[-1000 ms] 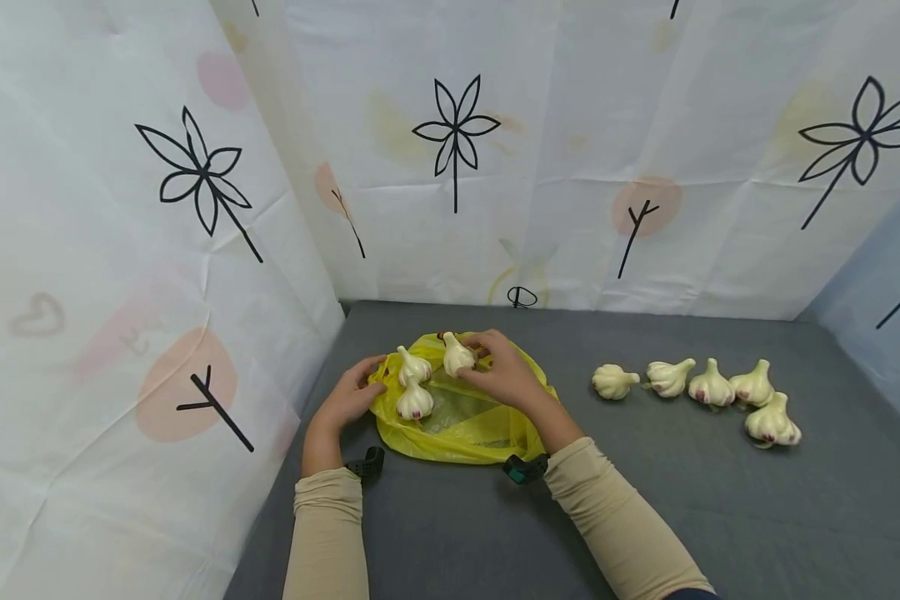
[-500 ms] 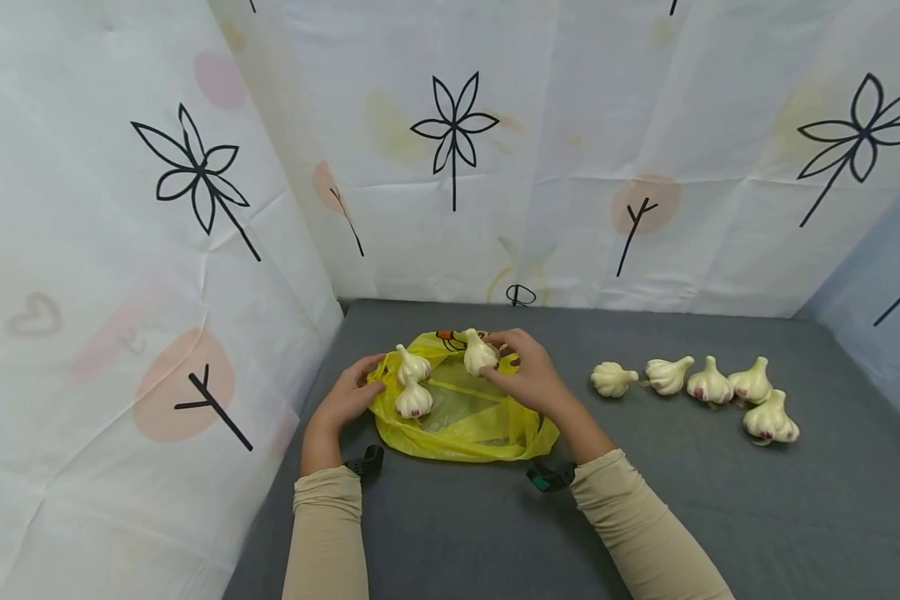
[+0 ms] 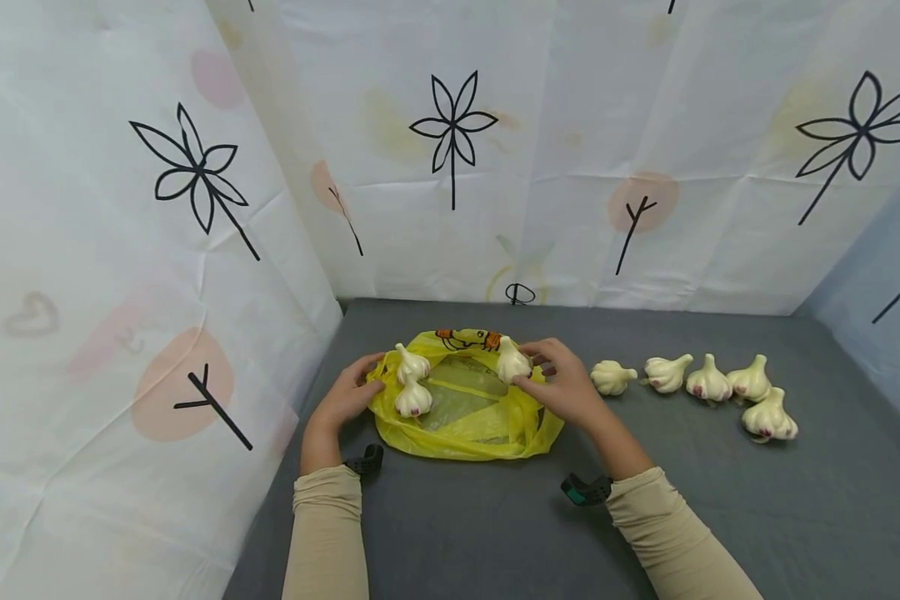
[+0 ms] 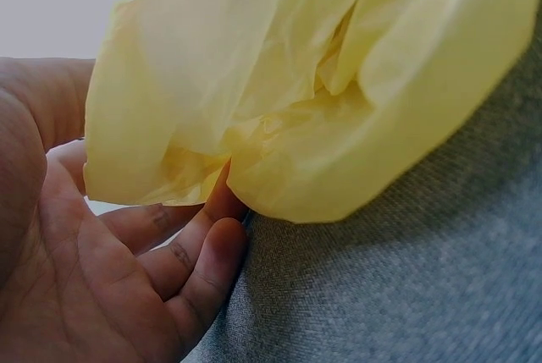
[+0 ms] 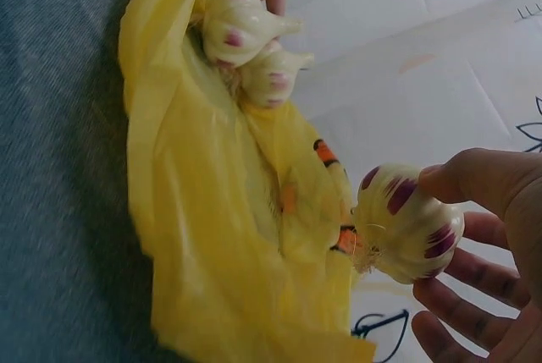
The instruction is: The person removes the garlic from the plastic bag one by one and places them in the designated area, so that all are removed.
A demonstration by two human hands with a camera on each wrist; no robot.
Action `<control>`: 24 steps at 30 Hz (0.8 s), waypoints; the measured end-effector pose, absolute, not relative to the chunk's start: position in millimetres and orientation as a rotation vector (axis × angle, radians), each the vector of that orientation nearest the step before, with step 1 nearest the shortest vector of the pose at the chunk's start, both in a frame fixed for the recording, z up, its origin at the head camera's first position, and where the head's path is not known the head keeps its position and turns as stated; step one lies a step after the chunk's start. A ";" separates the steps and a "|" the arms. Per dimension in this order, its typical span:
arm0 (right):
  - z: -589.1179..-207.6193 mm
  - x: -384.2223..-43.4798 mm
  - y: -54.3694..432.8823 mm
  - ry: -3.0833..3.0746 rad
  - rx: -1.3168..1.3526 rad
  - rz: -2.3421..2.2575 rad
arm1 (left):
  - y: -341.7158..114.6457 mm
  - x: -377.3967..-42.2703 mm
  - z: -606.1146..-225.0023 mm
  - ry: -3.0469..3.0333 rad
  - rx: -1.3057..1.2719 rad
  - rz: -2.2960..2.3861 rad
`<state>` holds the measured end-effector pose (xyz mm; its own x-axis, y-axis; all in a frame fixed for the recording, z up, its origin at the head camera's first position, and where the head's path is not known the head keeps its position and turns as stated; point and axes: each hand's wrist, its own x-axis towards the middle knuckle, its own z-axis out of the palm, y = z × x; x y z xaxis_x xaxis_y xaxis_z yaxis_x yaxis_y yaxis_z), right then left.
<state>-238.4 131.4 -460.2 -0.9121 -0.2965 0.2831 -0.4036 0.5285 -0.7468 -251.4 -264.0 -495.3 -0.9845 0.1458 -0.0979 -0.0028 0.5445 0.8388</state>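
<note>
My right hand (image 3: pixel 566 385) pinches a white garlic bulb (image 3: pixel 512 361) between thumb and fingers, above the right part of a yellow plastic bag (image 3: pixel 457 446). Purple streaks mark this bulb (image 5: pixel 406 223) in the right wrist view. At the bag's left side, my left hand (image 3: pixel 348 396) holds its edge; in the left wrist view the crumpled plastic (image 4: pixel 296 134) covers part of the fingers. Two more garlic bulbs, an upper one (image 3: pixel 412 364) and a lower one (image 3: pixel 414 400), lie together at the left of the bag's wide mouth, close to the left hand.
Several garlic bulbs stand in a loose row on the grey table (image 3: pixel 682 517) to the right, from a near-left one (image 3: pixel 612 378) to a rightmost one (image 3: pixel 771 417). A patterned white cloth (image 3: pixel 555 150) hangs behind and at the left.
My right hand has moved right across the bag with the garlic bulb, uncovering the orange and black print at its back rim. The left hand has stayed in place.
</note>
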 end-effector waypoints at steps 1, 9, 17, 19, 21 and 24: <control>-461.7 -237.1 134.8 -2.633 0.607 1.339 | -264.1 -251.6 -495.7 2.619 0.127 1.424; -472.8 -225.3 157.3 -2.593 0.604 1.329 | -265.6 -251.0 -496.9 2.603 0.127 1.447; -481.6 -213.9 176.6 -2.565 0.628 1.241 | -264.5 -250.6 -496.8 2.614 0.123 1.420; -483.9 -211.3 180.9 -2.540 0.643 1.239 | -264.0 -251.0 -496.4 2.620 0.126 1.413; -485.5 -208.7 184.5 -2.518 0.645 1.233 | -263.5 -251.4 -495.9 2.624 0.127 1.412; -485.6 -204.8 188.4 -2.484 0.642 1.229 | -263.2 -251.7 -495.3 2.621 0.131 1.420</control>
